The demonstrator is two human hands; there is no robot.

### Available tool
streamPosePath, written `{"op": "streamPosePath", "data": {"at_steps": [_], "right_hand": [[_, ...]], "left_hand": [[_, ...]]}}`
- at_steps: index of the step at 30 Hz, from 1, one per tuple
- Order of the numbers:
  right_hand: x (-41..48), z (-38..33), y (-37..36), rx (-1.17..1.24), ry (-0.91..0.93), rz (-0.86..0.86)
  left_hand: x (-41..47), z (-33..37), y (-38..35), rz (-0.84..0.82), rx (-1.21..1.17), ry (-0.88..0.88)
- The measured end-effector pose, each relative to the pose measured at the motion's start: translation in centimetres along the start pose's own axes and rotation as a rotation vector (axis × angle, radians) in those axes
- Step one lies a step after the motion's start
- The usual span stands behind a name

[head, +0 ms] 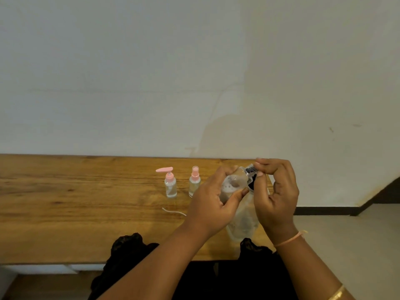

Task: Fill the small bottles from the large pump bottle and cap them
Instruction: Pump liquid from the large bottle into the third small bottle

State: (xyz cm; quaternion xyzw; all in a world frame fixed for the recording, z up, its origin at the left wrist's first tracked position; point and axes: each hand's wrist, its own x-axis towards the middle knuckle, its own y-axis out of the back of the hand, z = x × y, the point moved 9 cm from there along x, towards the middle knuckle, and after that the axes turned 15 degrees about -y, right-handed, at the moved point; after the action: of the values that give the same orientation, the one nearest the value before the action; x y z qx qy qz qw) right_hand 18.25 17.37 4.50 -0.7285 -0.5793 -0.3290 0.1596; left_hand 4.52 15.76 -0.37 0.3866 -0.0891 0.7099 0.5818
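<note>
Gripping a clear small bottle (234, 180) right of centre, left hand (213, 204) fingers wrapped round its body, right hand (276, 191) fingertips pinched on its black cap (251, 171), two pink-topped bottles (183, 182) upright on the wooden table (65, 202), left of the hands.

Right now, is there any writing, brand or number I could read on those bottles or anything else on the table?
None can be read.
Pump bottle with pink head: clear, no label seen.
Spray bottle with pink top: clear, no label seen.
Small bottle held in the left hand: a dark patch near its neck by the right hand, too blurred to tell if it is print.
</note>
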Motion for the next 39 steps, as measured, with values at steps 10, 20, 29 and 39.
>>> {"op": "streamPosePath", "data": {"at_steps": [10,20,29,39], "right_hand": [[0.3,1.1,-0.1,0.013,-0.008,-0.006],[-0.1,0.0,0.1,0.003,-0.009,-0.001],[0.4,0.4,0.3,0.014,-0.03,0.024],[0.0,0.5,0.1,0.039,-0.028,-0.032]], "left_hand": [[0.0,-0.5,-0.5,-0.048,0.01,0.05],[0.1,0.5,0.0,-0.025,0.052,-0.011],[0.4,0.4,-0.4,-0.002,0.027,-0.001],[0.1,-0.3,-0.3,-0.022,0.005,0.038]]}}
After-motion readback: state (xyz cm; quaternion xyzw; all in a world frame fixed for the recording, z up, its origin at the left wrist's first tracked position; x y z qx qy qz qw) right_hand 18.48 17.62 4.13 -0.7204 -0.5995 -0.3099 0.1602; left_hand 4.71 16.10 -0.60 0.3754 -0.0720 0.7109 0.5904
